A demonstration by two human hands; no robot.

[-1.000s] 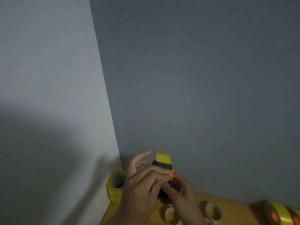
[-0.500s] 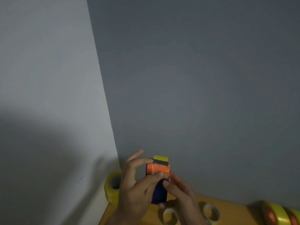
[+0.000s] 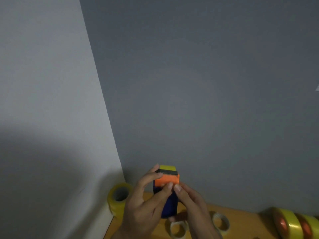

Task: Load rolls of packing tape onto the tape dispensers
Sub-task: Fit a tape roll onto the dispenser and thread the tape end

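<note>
Tape dispenser (image 3: 166, 188) raised, gripped by both hands.

Both hands (image 3: 146, 202) (image 3: 191, 204) raised, fingers curled

Two bare hands (image 3: 155, 206), no sleeves, rings or watch visible

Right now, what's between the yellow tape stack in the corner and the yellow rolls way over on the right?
In the head view, between the corner tape stack and the right-hand rolls: both hands (left hand, right hand) holding the dispenser, plus two empty cores on the table.
</note>
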